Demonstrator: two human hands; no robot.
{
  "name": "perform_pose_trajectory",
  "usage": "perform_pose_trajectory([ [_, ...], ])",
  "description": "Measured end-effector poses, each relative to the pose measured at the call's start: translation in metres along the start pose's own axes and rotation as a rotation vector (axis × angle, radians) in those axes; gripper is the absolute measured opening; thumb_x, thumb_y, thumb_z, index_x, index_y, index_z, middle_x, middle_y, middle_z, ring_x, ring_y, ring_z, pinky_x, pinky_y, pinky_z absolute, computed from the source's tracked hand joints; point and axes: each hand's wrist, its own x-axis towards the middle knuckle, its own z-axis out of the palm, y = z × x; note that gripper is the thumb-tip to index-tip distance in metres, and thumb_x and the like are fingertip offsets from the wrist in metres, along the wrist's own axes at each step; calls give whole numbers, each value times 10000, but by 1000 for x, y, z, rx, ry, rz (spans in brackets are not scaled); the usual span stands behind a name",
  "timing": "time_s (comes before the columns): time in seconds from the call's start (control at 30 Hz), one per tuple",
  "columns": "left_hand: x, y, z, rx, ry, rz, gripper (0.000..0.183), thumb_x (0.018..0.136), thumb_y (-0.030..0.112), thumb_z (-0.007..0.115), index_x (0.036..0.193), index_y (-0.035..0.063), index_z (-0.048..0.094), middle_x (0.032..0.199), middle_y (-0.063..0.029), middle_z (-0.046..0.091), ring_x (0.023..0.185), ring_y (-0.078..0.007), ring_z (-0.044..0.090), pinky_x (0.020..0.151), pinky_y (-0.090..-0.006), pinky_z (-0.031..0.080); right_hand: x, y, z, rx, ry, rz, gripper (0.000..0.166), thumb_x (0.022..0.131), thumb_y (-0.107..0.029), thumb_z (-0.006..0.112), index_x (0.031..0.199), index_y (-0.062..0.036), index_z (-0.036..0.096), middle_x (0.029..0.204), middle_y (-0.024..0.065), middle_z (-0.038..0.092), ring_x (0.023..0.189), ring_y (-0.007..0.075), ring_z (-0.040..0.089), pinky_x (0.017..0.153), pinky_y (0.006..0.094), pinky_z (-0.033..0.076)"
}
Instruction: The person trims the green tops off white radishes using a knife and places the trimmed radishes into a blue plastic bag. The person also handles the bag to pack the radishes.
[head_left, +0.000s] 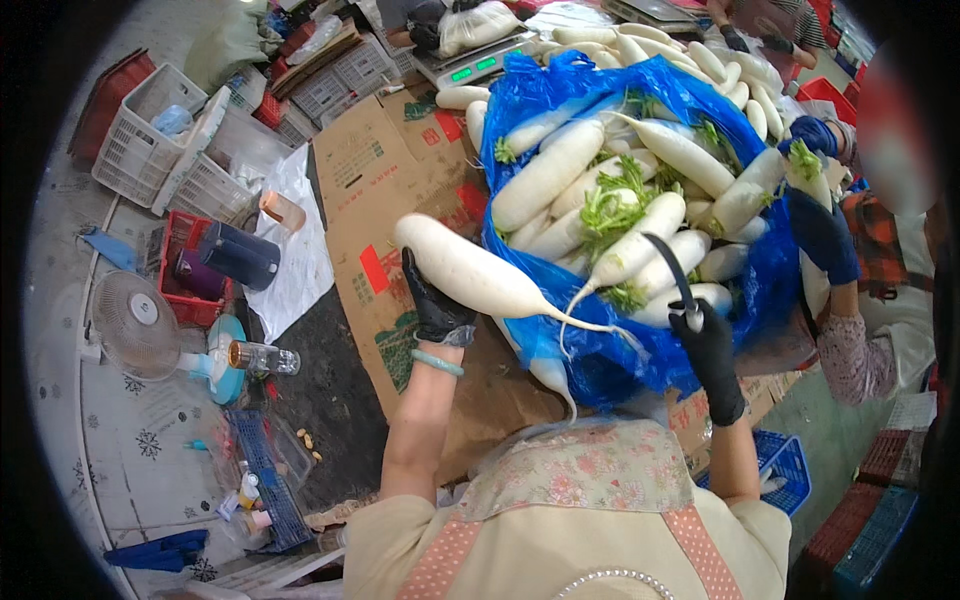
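My left hand (436, 309), in a black glove, grips a large white daikon radish (480, 266) from its left side. The radish lies slanted, its thin root tip reaching right over the edge of a blue plastic bag (765, 307). Several more daikon (551, 176) fill the open bag, some with trimmed green leaf stubs (616, 201). In my right hand (709, 364), also black-gloved, is the handle of a knife with a narrow curved blade (670, 259). That blade points up and left over the bagged radishes, apart from the held one. Another daikon (551, 375) shows below the bag's edge.
Flattened cardboard (375, 195) covers the table under the bag. Beyond are piled daikon (720, 64) and a digital scale (472, 71). At right, a co-worker's dark-gloved hand (825, 236) is beside another radish. A fan (139, 322) and a bottle (266, 358) stand left.
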Motion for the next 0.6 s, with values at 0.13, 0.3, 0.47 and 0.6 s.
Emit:
perform_pose_trajectory([
  [0.13,16,6,-22,52,243,-8,598,777,578,525,1177,136,492,1132,-102,564,1014,-320,546,895,-522,422,-7,10,30,144,-58,165,155,795,-119,636,924,-35,618,678,98,630,597,115,578,550,272,445],
  [0.3,80,28,-101,250,309,-123,654,758,583,545,1212,120,453,1171,-129,537,1063,-341,511,916,-556,394,-7,12,67,93,-76,88,189,788,-149,638,910,-10,602,748,177,630,691,221,623,620,331,468],
  [0.47,182,49,-99,393,297,-307,579,727,444,656,1158,93,496,1005,-144,598,903,-315,576,881,-479,441,2,9,76,-4,-91,14,141,760,-138,657,834,-29,605,719,185,609,662,337,612,563,360,467],
  [0.6,254,43,-92,861,292,133,591,718,176,699,1225,13,441,1116,-155,548,944,-282,567,816,-397,475,2,19,73,-20,-116,-13,121,751,-123,660,824,-42,607,715,171,612,656,329,613,562,357,468],
])
